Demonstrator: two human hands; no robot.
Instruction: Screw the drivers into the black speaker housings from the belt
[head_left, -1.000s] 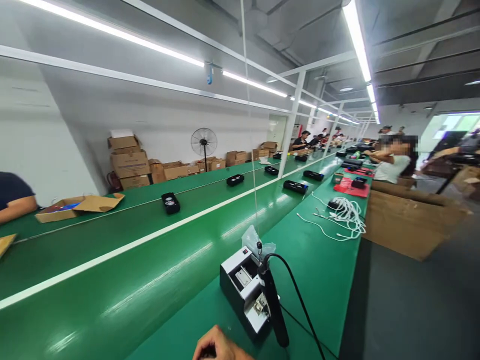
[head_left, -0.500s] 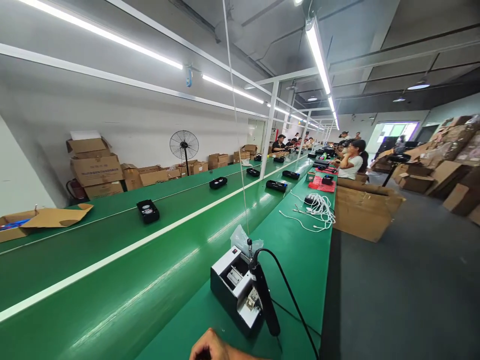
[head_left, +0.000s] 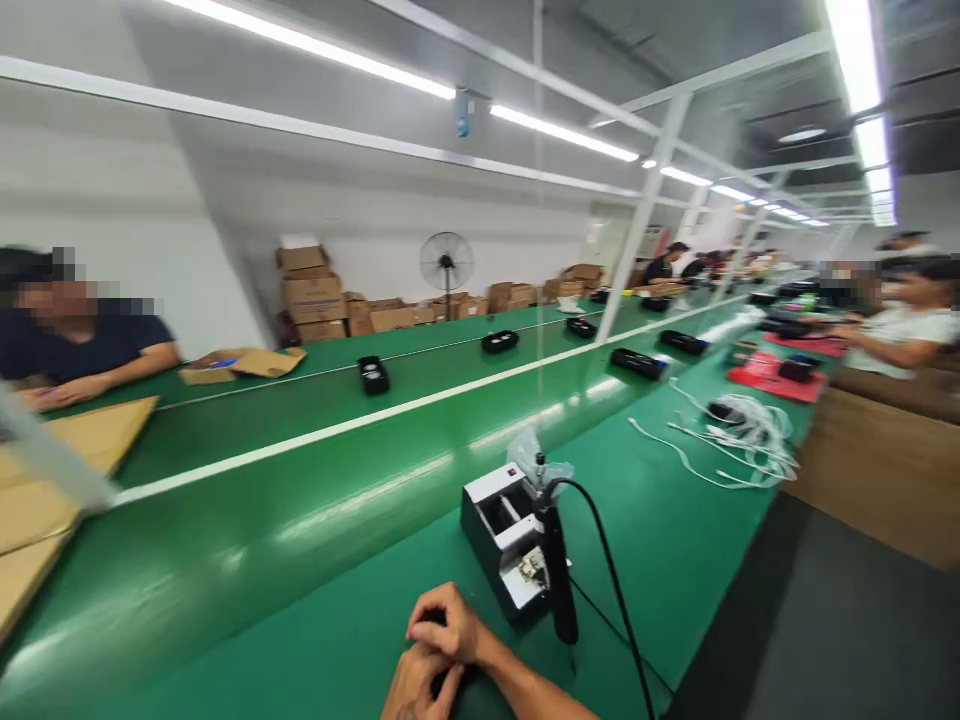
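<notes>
My right hand is closed, its fingers curled, at the bottom of the head view. Below it and touching it is my left hand, with bent fingers. Dark patches show between the fingers, and I cannot make out whether they are an object or shadow. Just beyond my hands stands a black and white screw feeder on the green bench. A black electric screwdriver hangs upright in front of its right side, with a black cable curving down. Neither hand touches the feeder or the screwdriver.
Several black devices, one being a black unit, lie on the green conveyor. White cables and a red mat are farther along the bench. Cardboard is at left, near a person. Other people sit far right.
The view has swung left, bringing the person and cardboard at left into sight. My left hand has come into view against my right hand. The screwdriver still hangs by the feeder.
</notes>
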